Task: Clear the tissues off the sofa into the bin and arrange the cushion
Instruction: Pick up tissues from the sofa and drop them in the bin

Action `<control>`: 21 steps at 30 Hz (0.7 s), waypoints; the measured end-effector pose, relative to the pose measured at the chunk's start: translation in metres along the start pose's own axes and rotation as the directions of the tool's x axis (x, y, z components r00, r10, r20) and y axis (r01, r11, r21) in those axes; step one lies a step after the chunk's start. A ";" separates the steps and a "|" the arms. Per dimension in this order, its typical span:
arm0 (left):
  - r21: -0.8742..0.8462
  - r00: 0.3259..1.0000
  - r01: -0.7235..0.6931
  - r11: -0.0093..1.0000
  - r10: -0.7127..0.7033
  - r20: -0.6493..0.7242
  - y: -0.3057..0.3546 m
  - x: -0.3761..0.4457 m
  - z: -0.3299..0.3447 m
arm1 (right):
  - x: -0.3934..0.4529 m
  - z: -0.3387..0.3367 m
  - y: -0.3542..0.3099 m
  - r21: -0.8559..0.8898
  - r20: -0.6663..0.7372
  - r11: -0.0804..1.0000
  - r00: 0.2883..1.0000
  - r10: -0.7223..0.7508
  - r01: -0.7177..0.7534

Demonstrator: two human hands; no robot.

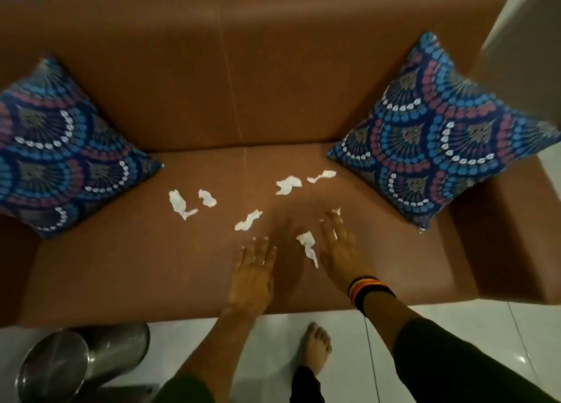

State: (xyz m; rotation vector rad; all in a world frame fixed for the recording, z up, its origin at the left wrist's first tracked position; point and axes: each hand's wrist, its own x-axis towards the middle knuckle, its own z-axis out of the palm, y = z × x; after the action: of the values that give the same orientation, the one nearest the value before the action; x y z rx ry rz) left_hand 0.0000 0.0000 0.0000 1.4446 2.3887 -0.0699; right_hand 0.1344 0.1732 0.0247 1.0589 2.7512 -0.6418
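Observation:
Several crumpled white tissues lie scattered on the seat of a brown sofa (121,266). One tissue (309,247) lies between my hands, another tissue (248,220) just beyond my left fingertips. My left hand (253,273) hovers flat over the seat, fingers apart, holding nothing. My right hand (341,250) is spread over the seat with bits of white tissue showing by and under its fingers. A blue patterned cushion (57,150) leans at the left armrest, a second cushion (437,135) at the right. A steel bin (76,363) stands on the floor at lower left.
White tiled floor (455,317) runs along the sofa's front edge, where my bare foot (317,346) stands. The sofa's right armrest (510,238) borders the seat. More tissues (287,185) lie toward the backrest.

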 end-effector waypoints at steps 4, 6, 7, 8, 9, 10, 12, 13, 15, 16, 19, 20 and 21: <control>0.106 0.968 0.116 0.988 -0.137 0.211 -0.011 0.021 0.037 | 0.027 0.056 0.011 -0.071 0.143 0.995 0.988 -0.057 0.068; 0.092 0.962 0.138 0.986 -0.156 0.225 -0.019 0.028 0.055 | 0.038 0.076 0.011 -0.136 0.193 0.985 0.978 -0.077 0.104; 0.100 0.960 0.139 0.985 -0.159 0.232 -0.023 0.032 0.062 | 0.043 0.083 0.010 -0.178 0.210 0.976 0.974 -0.086 0.125; 0.089 0.959 0.137 0.986 -0.155 0.238 -0.027 0.035 0.068 | 0.047 0.086 0.007 -0.207 0.243 0.968 0.966 -0.088 0.140; 0.078 0.963 0.132 0.988 -0.146 0.224 -0.030 0.038 0.072 | 0.052 0.091 0.005 -0.228 0.266 0.962 0.960 -0.089 0.152; 0.057 0.968 0.126 0.990 -0.135 0.210 -0.033 0.039 0.075 | 0.055 0.095 0.005 -0.244 0.275 0.957 0.957 -0.089 0.159; 0.026 0.971 0.101 0.995 -0.104 0.216 -0.032 0.036 0.079 | 0.056 0.104 0.008 -0.239 0.246 0.956 0.963 -0.109 0.170; 0.010 0.973 0.084 0.996 -0.084 0.213 -0.032 0.032 0.079 | 0.053 0.108 0.011 -0.231 0.250 0.956 0.961 -0.121 0.181; -0.015 0.980 0.068 0.998 -0.064 0.186 -0.030 0.027 0.076 | 0.041 0.113 0.018 -0.191 0.306 0.961 0.942 -0.137 0.202; -0.014 0.981 0.077 0.997 -0.073 0.181 -0.028 0.026 0.070 | 0.036 0.112 0.023 -0.169 0.321 0.967 0.938 -0.128 0.190; -0.022 0.987 0.106 0.994 -0.103 0.127 -0.026 0.035 0.053 | 0.035 0.093 0.040 -0.053 0.200 0.998 0.980 -0.008 0.019; -0.075 0.987 0.137 0.988 -0.130 0.096 -0.026 0.040 0.045 | 0.038 0.081 0.045 0.009 0.131 0.997 0.989 0.074 -0.076; -0.137 0.983 0.178 0.975 -0.170 0.069 -0.028 0.047 0.038 | 0.044 0.069 0.051 0.080 0.088 0.984 0.984 0.152 -0.159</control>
State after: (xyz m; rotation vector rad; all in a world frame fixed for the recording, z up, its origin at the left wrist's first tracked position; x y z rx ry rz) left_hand -0.0337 0.0182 -0.0542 1.1531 2.4152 0.0166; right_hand 0.1327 0.2047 -0.0663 1.2232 2.5607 -0.7685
